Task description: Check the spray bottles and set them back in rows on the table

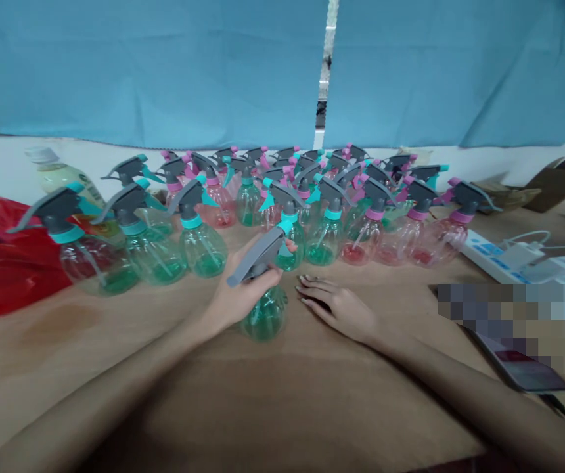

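Note:
My left hand [250, 282] is wrapped round the neck of a green spray bottle [264, 316] with a grey and teal trigger head. The bottle is near the middle of the table, a little tilted. Flat on the tabletop to its right lies my right hand [344, 307], fingers stretched out and holding nothing. Just beyond both hands stand several more spray bottles, among them a green one [322, 242] with a teal collar and a pink one [362, 242] with a pink collar.
At the left are a red plastic bag [11, 263] and a white-capped bottle [60, 174]. To the right lie a white power strip [494, 257] with plugs and a phone [523, 364]. A brown cardboard box [563, 184] sits behind them. A blue cloth [213, 72] hangs at the back.

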Motion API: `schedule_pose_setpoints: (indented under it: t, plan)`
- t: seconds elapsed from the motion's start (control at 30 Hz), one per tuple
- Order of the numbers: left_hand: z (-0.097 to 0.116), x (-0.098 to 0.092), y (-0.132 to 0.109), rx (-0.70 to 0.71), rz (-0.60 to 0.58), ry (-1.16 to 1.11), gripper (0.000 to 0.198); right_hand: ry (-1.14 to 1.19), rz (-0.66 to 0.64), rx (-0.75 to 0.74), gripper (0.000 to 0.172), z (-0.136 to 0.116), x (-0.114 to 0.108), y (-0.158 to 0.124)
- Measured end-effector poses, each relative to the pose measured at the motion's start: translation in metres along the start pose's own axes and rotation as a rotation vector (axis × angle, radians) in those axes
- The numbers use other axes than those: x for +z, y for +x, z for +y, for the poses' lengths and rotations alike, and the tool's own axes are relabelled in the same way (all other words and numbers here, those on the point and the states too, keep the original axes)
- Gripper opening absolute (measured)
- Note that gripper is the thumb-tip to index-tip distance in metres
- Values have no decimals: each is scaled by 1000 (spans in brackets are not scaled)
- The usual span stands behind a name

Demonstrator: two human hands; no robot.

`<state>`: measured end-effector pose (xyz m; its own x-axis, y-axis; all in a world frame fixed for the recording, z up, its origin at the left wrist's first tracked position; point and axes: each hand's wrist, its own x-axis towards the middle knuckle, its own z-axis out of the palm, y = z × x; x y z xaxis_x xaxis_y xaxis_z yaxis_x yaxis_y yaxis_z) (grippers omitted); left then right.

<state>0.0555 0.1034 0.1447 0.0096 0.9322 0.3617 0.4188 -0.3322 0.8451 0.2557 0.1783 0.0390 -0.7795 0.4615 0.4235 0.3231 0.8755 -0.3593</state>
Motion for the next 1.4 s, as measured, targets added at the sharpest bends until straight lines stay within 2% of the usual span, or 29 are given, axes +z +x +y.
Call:
schedule_pose_setpoints:
  t: [0.7, 1.07, 1.2, 1.4]
  plan:
    - [-7, -1, -1, -21, -9, 18, 32, -13, -29, 28, 36, 0, -1, 0]
    - [-6, -7, 1, -14, -56, 1, 4, -9, -22, 28, 36, 0, 0, 0]
    - [-8, -9, 1, 9, -60, -53, 14, -7, -9, 34, 35, -1, -1, 0]
    - [-9, -8, 2, -9, -83, -67, 13, -12, -20, 15, 35, 0, -1, -1]
